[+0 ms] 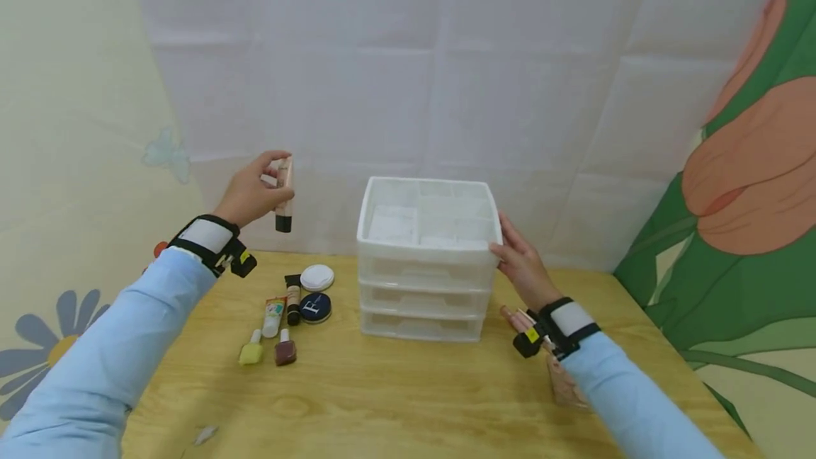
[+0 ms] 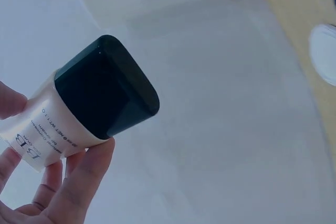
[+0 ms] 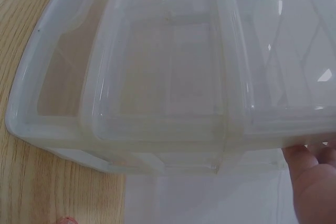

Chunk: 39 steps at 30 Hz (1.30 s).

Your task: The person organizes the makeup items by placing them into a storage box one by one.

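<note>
My left hand (image 1: 251,193) pinches a beige BB cream tube (image 1: 285,179) between thumb and fingers, up above the back left of the table. The tube stands nearly upright with its black cap (image 2: 107,87) downward; printed "BB" lettering shows in the left wrist view. At the table's middle stands a white translucent drawer organizer (image 1: 423,268) with three stacked drawers and a divided top tray. My right hand (image 1: 525,268) grips its upper right front corner, thumb at the rim and fingers along the side. In the right wrist view the drawer fronts (image 3: 163,66) fill most of the picture.
Left of the organizer lie a white round compact (image 1: 316,277), a dark compact (image 1: 315,307), a black-capped tube (image 1: 292,299), a small white tube (image 1: 273,317), yellow polish (image 1: 251,350) and maroon polish (image 1: 285,350). Pink slender items (image 1: 508,314) lie partly hidden by my right wrist.
</note>
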{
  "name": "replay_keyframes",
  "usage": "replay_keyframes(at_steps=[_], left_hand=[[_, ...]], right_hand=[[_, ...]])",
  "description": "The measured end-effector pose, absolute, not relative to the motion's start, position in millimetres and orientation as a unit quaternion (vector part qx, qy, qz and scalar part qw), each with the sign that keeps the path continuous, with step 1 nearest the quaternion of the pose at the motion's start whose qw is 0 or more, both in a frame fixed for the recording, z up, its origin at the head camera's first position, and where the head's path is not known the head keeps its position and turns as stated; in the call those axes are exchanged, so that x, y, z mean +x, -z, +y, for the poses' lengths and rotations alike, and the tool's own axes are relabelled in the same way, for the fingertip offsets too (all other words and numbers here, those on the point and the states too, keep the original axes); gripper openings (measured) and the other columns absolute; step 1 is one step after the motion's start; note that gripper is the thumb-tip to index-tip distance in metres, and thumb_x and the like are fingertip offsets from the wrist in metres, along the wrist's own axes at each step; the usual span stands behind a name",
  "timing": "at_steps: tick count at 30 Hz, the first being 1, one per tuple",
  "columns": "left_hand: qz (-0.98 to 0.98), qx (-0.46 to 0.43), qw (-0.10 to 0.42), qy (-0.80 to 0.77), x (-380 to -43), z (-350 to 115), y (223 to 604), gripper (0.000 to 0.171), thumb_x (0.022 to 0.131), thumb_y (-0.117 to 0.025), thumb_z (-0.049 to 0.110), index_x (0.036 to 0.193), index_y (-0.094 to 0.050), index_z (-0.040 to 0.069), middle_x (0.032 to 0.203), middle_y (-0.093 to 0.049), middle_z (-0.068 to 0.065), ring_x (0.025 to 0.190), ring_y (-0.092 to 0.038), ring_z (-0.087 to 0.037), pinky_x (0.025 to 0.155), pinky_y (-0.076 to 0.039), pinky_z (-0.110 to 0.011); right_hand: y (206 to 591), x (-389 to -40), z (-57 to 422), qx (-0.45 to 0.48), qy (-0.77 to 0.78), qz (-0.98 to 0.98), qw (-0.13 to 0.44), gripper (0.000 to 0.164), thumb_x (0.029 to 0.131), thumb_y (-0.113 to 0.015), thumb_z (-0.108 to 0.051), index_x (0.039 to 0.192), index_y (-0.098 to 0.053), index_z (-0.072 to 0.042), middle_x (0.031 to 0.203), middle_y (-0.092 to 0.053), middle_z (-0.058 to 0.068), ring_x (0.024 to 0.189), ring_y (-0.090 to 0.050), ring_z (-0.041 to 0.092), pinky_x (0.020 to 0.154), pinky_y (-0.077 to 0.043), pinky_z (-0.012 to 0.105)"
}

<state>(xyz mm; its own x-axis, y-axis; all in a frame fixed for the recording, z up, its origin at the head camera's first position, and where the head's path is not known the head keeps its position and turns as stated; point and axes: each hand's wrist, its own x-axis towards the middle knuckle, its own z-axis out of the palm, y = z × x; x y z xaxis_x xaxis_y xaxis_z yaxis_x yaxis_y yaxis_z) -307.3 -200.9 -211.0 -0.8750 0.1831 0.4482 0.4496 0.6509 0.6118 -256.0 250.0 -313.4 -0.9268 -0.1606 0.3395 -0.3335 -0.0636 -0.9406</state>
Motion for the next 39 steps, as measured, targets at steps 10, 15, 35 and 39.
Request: replay_keyframes(at_steps=[10, 15, 35, 39], left_hand=[[-0.862, -0.268, 0.168, 0.396, -318, -126, 155, 0.061, 0.086, -0.063, 0.008, 0.142, -0.039, 0.014, 0.112, -0.048, -0.017, 0.087, -0.059, -0.028, 0.065, -0.056, -0.033], [-0.848, -0.31, 0.158, 0.4, -323, -89, 134, 0.059, 0.086, -0.063, 0.008, 0.139, -0.038, 0.014, 0.11, -0.046, -0.015, 0.084, -0.059, -0.026, 0.065, -0.057, -0.035], [-0.838, -0.386, 0.107, 0.371, -355, 13, 127, 0.054, 0.085, -0.067, 0.005, 0.128, -0.033, 0.009, 0.1, -0.048, -0.011, 0.08, -0.053, -0.022, 0.067, -0.051, -0.03], [-0.84, -0.388, 0.085, 0.371, -360, 26, 127, 0.052, 0.084, -0.066, 0.003, 0.124, -0.034, 0.01, 0.099, -0.048, -0.01, 0.08, -0.053, -0.021, 0.07, -0.054, -0.03]], right_hand=[[318, -249, 252, 0.173, -0.715, -0.673, 0.076, 0.064, 0.103, -0.045, -0.01, 0.157, -0.011, -0.016, 0.162, -0.01, 0.006, 0.139, -0.028, 0.027, 0.095, -0.045, 0.021], [320, -247, 247, 0.174, -0.722, -0.665, 0.084, 0.065, 0.102, -0.045, -0.006, 0.157, -0.011, -0.014, 0.161, -0.01, 0.006, 0.14, -0.026, 0.029, 0.095, -0.045, 0.021], [327, -241, 222, 0.174, -0.711, -0.676, 0.088, 0.065, 0.101, -0.05, -0.012, 0.157, -0.018, -0.02, 0.16, -0.016, 0.001, 0.139, -0.031, 0.028, 0.099, -0.044, 0.027], [326, -241, 218, 0.173, -0.713, -0.673, 0.093, 0.064, 0.101, -0.049, -0.011, 0.157, -0.019, -0.021, 0.16, -0.016, 0.0, 0.139, -0.031, 0.027, 0.1, -0.043, 0.027]])
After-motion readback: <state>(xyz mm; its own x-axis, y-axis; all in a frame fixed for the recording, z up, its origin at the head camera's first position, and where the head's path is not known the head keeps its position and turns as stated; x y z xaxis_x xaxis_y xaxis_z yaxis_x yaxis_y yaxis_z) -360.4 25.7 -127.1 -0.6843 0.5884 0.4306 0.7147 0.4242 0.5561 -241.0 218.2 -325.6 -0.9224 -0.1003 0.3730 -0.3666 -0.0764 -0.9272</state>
